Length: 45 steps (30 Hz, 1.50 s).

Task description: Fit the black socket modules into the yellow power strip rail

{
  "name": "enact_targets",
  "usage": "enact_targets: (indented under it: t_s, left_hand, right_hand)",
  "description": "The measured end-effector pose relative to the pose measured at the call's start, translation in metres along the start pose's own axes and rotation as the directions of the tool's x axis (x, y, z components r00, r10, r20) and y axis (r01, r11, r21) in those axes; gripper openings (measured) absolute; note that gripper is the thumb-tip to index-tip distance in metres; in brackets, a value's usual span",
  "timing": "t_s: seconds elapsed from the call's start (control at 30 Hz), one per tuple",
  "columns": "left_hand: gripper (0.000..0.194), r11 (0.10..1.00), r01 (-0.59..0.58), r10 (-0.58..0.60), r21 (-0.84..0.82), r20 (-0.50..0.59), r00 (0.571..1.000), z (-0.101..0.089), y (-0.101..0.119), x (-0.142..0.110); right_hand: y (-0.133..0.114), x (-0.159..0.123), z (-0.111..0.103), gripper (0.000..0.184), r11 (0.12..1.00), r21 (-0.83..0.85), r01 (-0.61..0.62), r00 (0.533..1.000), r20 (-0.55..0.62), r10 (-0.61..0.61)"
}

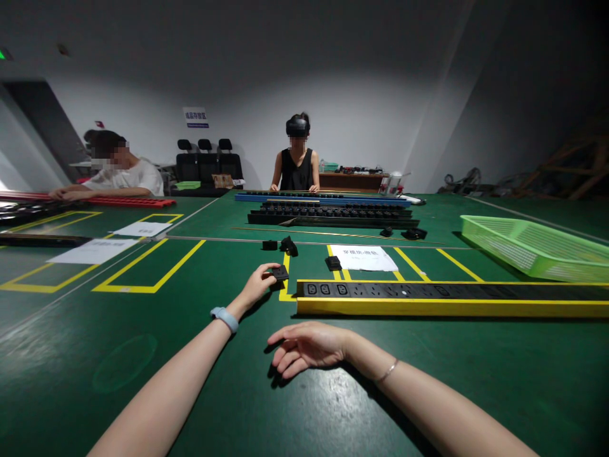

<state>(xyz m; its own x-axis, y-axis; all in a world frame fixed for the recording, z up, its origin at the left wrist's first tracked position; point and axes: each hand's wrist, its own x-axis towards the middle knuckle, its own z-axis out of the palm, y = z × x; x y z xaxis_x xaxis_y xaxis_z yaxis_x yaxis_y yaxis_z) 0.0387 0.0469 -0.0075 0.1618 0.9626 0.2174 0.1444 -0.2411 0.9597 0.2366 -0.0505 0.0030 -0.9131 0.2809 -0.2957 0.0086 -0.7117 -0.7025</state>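
My left hand (257, 284) reaches forward over the green table and pinches a small black socket module (280, 273) at the left end of a long yellow power strip housing (447, 307). That housing lies across the table and carries several black sockets (325, 289) in its left part. My right hand (309, 346) rests on the table in front of the strip, fingers loosely spread, holding nothing. More black modules (288, 245) (333, 262) lie just beyond.
A green plastic basket (533, 251) sits at the right. White paper sheets (363, 258) (95, 251) lie inside yellow tape outlines. A person in black sits opposite behind blue and black strips (328, 212). Another person leans over red strips (128, 201) at the left.
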Motion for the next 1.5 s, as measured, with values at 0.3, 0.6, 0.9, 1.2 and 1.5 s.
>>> enact_targets:
  t_s: [0.3,0.6,0.9,1.2,1.5]
  left_hand:
    - [0.050,1.000,-0.007,0.007,0.000,0.011,1.000,0.003,0.003,-0.001]
    - [0.052,1.000,-0.016,0.016,-0.017,0.011,1.000,0.003,-0.001,0.000]
    - [0.056,0.999,-0.033,0.033,-0.010,0.018,0.999,0.000,-0.009,0.003]
    - [0.047,0.995,-0.076,0.070,0.067,0.088,0.994,0.000,-0.010,0.001]
    - [0.039,0.999,-0.029,0.028,0.035,0.037,0.999,-0.003,-0.014,0.003]
  right_hand:
    - [0.001,0.001,-0.001,0.045,1.000,0.001,-0.007,1.000,-0.003,0.007]
    - [-0.001,0.000,0.000,0.044,1.000,0.002,0.000,1.000,0.006,0.000]
    - [-0.001,-0.001,0.003,0.046,1.000,-0.004,0.001,1.000,-0.009,-0.001]
    - [-0.002,-0.001,0.004,0.046,1.000,-0.007,-0.001,1.000,-0.009,0.001]
    - [0.001,0.001,0.000,0.045,1.000,-0.005,-0.002,1.000,0.001,0.002]
